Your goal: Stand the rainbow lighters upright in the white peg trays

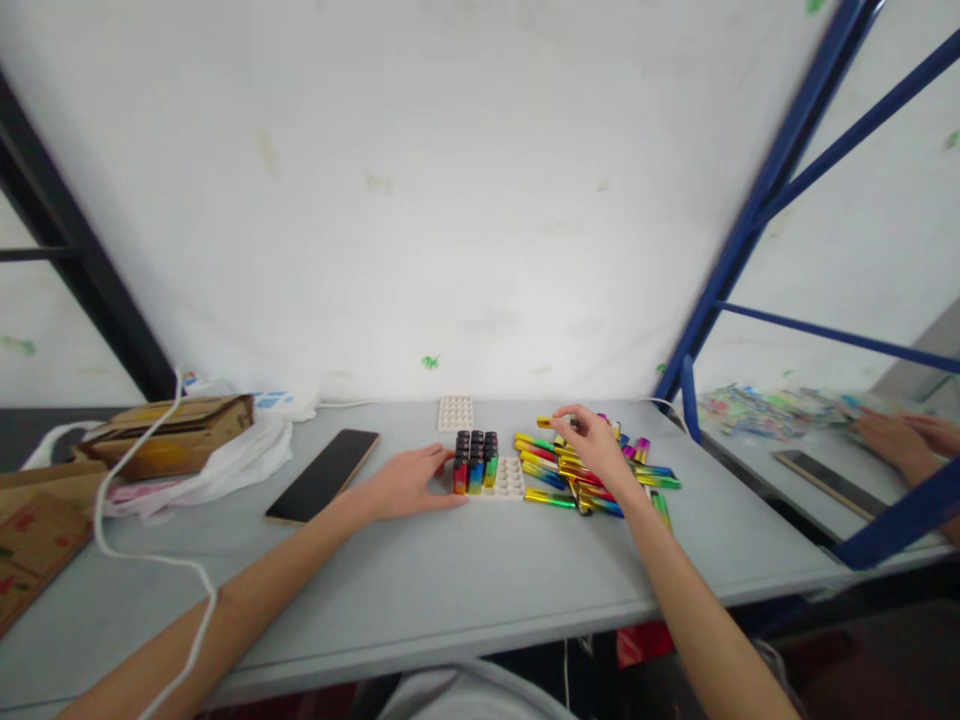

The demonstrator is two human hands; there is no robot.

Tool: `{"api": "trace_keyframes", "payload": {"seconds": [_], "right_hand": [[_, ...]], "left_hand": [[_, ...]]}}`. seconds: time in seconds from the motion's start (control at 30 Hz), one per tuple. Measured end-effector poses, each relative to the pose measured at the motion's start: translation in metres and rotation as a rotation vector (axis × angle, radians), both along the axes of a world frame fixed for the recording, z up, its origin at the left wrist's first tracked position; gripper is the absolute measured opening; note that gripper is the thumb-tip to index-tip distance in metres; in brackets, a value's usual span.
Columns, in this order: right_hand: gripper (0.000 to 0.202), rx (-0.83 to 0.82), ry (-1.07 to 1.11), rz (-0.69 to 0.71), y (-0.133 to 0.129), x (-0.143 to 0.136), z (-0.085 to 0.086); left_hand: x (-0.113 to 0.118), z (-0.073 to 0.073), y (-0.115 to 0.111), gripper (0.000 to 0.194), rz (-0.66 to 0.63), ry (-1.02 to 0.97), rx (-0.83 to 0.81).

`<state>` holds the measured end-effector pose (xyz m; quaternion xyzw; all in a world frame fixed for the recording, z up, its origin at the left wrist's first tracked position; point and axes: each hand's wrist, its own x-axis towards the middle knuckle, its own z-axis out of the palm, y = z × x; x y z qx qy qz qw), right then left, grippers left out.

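Gold lighter (544, 422) — right hand (592, 442) pinches it, palm down.

Two trays (510, 480), two phones (322, 475), lighters (477, 464) (too heaped to count)

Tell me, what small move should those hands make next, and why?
Probably bring the gold piece in the right hand over to a bare hole in the white tray. The tray's right side has open holes, dark-topped pieces stand upright in its left side, and the left hand rests beside them.
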<state>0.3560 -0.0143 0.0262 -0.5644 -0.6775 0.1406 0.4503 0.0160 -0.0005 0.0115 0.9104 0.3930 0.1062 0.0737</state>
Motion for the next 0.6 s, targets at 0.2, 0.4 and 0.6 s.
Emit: {"api": "trace_keyframes", "payload": {"seconds": [0.2, 0.4, 0.6], "right_hand": [[0.053, -0.075, 0.139, 0.202, -0.011, -0.024, 0.010], [0.042, -0.186, 0.185, 0.407, -0.019, -0.037, 0.007], [0.048, -0.129, 0.076, 0.204, -0.013, -0.041, -0.002]], "left_hand": [[0.000, 0.003, -0.002, 0.059, 0.015, 0.016, -0.013], [0.000, 0.001, -0.001, 0.059, 0.003, -0.021, -0.018], [0.001, 0.004, -0.003, 0.055, 0.015, -0.002, -0.031]]}}
